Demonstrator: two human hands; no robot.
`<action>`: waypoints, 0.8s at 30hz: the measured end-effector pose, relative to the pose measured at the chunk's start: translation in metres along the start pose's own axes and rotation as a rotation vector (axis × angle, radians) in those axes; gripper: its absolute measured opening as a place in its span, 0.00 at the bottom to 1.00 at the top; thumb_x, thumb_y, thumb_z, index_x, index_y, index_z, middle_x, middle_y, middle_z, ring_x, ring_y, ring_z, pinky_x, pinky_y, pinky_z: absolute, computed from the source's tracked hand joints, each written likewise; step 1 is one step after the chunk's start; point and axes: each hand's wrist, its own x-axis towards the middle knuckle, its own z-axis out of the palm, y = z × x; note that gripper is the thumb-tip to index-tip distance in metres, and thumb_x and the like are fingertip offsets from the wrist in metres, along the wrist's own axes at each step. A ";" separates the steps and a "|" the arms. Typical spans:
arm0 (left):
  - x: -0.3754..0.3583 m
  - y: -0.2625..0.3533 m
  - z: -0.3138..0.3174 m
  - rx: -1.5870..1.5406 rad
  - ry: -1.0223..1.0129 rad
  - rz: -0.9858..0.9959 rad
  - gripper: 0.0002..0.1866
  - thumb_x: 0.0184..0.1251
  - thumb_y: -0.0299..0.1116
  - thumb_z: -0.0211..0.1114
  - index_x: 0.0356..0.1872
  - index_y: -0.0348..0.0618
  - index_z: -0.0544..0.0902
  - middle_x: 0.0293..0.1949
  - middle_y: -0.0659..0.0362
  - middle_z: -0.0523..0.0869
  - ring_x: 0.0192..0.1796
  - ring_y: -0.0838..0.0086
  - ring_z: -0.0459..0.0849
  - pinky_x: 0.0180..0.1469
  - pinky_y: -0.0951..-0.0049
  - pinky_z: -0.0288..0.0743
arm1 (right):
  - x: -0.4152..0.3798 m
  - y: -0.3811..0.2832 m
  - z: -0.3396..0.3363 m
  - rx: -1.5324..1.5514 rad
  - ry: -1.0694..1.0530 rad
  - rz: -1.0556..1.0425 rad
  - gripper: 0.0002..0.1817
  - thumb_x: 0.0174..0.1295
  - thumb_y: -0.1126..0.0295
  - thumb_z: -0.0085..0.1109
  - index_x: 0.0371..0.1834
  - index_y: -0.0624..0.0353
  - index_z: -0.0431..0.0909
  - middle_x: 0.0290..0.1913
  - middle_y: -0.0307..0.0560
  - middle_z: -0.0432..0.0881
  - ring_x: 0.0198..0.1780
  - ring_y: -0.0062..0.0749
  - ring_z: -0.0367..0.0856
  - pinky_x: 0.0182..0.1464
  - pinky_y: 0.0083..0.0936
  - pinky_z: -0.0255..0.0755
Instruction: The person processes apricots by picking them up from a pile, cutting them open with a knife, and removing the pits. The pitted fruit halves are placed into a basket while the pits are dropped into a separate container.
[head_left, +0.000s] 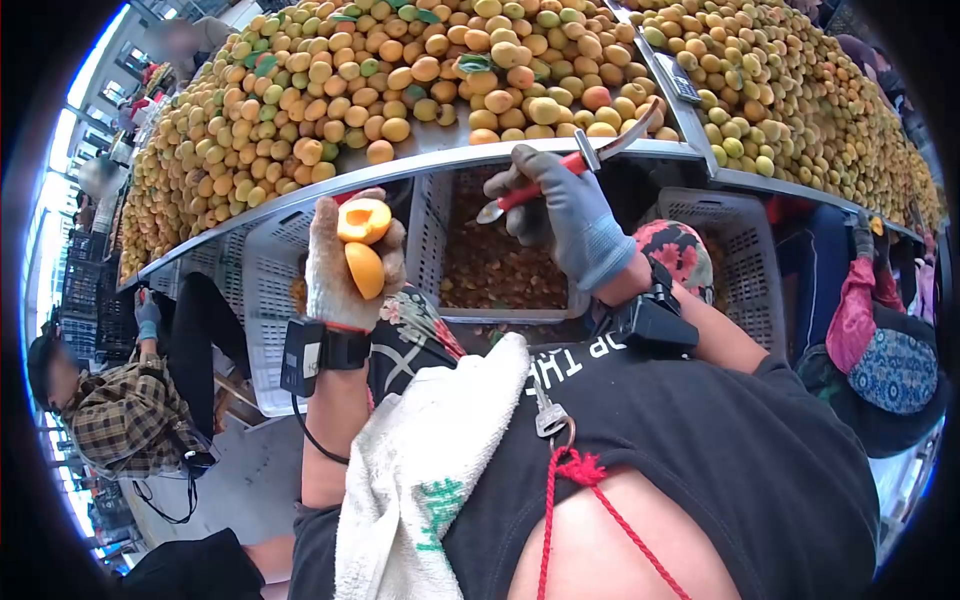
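Note:
My left hand (352, 262), in a pale, stained work glove, holds a split apricot. Its upper half (363, 221) shows the orange inside with a hollow, and the lower half (365, 270) lies just under it against the fingers. In a grey-blue glove, my right hand (572, 212) grips a red-handled pitting knife (540, 183). Its curved metal blade points up and right, and a small pale tip sticks out at the handle's lower left end. Below and between my hands stands a white plastic crate (432, 235) with many brown apricot pits (500, 265) in it.
Heaped apricots (400, 75) cover the metal-edged table (440, 156) ahead. Slatted crates stand at left (268, 310) and right (735, 240) below it. A small device (677, 78) lies on the divider. Co-workers sit at left (130, 400) and right (880, 340).

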 end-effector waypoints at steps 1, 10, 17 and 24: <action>-0.003 0.004 -0.007 0.024 0.048 0.021 0.29 0.71 0.63 0.54 0.54 0.49 0.78 0.32 0.57 0.84 0.19 0.74 0.75 0.20 0.76 0.63 | 0.002 0.001 0.000 -0.011 -0.003 0.035 0.18 0.72 0.55 0.55 0.36 0.60 0.80 0.35 0.47 0.88 0.19 0.23 0.80 0.17 0.19 0.70; -0.028 0.074 -0.226 1.732 1.114 0.188 0.27 0.66 0.44 0.67 0.59 0.35 0.77 0.47 0.50 0.86 0.48 0.59 0.84 0.55 0.64 0.76 | 0.020 0.021 -0.018 -0.077 -0.003 0.117 0.04 0.64 0.71 0.62 0.34 0.59 0.78 0.27 0.40 0.81 0.22 0.22 0.81 0.21 0.19 0.72; 0.112 0.025 0.020 1.373 0.285 0.350 0.14 0.68 0.36 0.63 0.45 0.34 0.85 0.36 0.56 0.87 0.39 0.76 0.80 0.46 0.74 0.74 | 0.041 0.040 -0.039 0.014 -0.018 0.016 0.16 0.70 0.57 0.61 0.40 0.60 0.75 0.29 0.43 0.83 0.26 0.21 0.80 0.26 0.19 0.74; 0.242 -0.043 0.049 2.073 -0.102 -0.047 0.30 0.66 0.58 0.55 0.43 0.37 0.86 0.37 0.46 0.88 0.44 0.52 0.86 0.50 0.60 0.77 | 0.054 0.044 -0.066 -0.162 0.035 -0.120 0.22 0.72 0.49 0.55 0.44 0.61 0.75 0.27 0.39 0.83 0.28 0.21 0.80 0.31 0.22 0.75</action>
